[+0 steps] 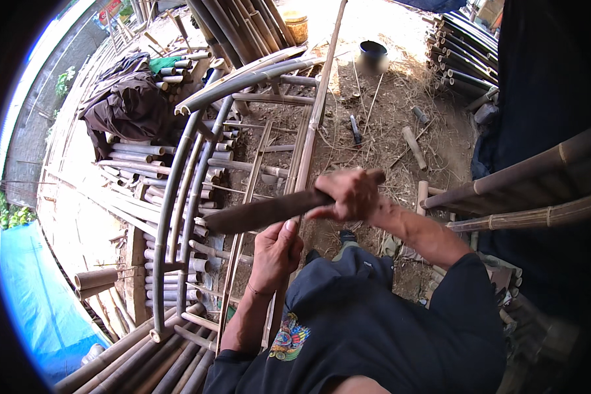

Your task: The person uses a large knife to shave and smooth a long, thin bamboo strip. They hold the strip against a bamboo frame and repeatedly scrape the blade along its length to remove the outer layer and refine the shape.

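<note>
Blade (262, 211) looks blurred; fingers (353, 187) mostly hide its handle (377, 176).

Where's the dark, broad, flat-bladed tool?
Head view, centre: the tool is in the right hand, pointing left across long brown bamboo strips, near the left hand.

the person wears a dark short-sleeved shirt (400, 322) with a multicoloured print (289, 339) and a thin wristband (261, 291).

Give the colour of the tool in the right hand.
Dark brown; the tool shows best in the head view.
</note>
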A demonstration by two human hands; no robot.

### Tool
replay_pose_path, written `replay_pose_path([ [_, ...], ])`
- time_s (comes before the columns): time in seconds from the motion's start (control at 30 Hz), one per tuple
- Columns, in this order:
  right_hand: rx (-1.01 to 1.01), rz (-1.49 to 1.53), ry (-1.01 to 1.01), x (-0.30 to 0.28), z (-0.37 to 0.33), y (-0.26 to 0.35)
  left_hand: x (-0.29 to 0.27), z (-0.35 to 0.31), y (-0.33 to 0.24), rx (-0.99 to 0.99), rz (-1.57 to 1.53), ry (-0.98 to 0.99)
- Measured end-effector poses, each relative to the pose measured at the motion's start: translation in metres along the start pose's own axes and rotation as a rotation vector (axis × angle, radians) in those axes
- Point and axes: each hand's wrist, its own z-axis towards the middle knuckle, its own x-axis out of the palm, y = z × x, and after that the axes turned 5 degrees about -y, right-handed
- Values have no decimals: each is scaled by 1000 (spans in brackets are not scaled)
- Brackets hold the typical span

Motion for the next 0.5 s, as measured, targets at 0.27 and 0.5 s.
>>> replay_pose_path([
  [0.27, -215, -18, 20, -4, -5, 18, -3, -6, 2, 22, -35, 28],
  [0.5, 247, -179, -87, -12, 2, -40, -12, -19, 22, -22, -42, 78],
])
